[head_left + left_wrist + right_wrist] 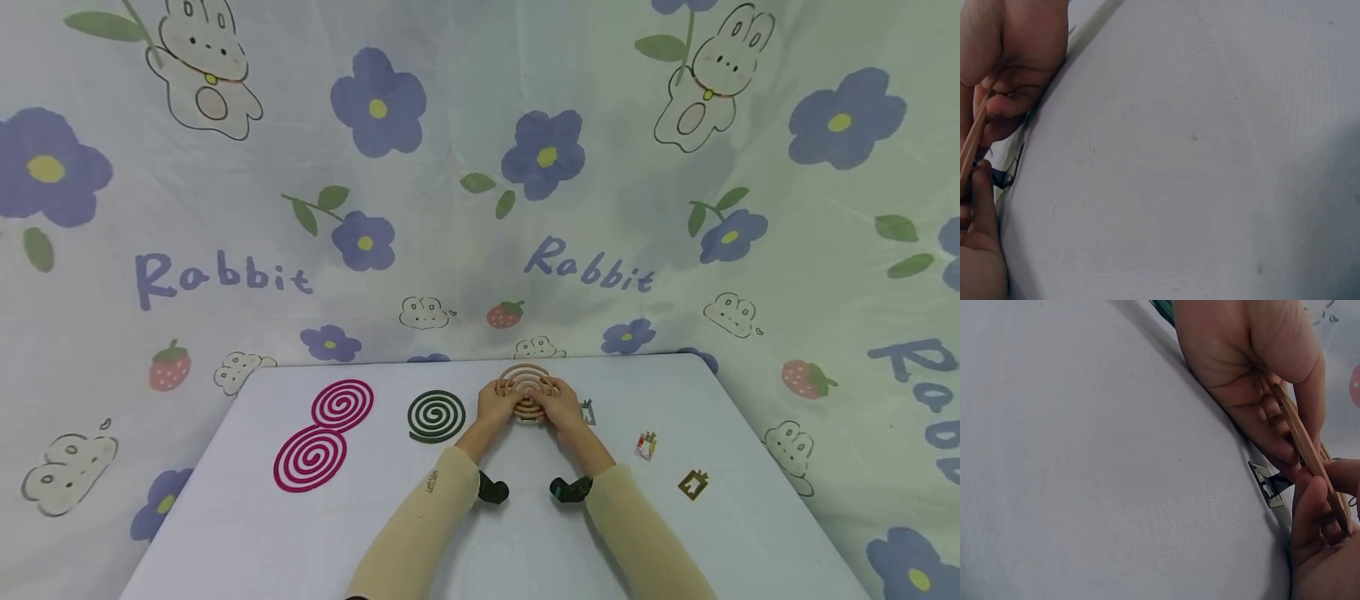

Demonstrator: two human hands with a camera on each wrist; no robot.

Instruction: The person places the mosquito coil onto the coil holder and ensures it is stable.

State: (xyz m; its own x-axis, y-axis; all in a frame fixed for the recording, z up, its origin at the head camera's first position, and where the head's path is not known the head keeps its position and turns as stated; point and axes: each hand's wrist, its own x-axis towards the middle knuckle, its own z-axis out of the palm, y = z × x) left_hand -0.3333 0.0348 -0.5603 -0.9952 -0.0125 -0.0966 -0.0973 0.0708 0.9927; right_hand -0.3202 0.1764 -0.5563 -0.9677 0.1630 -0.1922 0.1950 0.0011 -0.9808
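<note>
A tan spiral mosquito coil point(527, 372) is held between both hands near the table's back edge. The left hand point(495, 407) grips its left side and the right hand point(562, 405) its right side, thumbs meeting near the coil's centre. Edge-on, the coil point(1304, 440) shows as a thin strip between the curled fingers in the right wrist view. A small metal coil stand point(1266, 485) juts out below the coil beside the fingertips; how it joins the coil is hidden. In the left wrist view the coil point(974, 140) is partly covered by fingers.
Two magenta coils point(342, 405) touch each other at the left, with a dark green coil point(437, 416) nearer the hands. To the right lie a grey metal stand point(588, 412), a red-and-white stand point(646, 445) and a gold-brown stand point(693, 484). A patterned cloth point(450, 225) hangs behind the white table.
</note>
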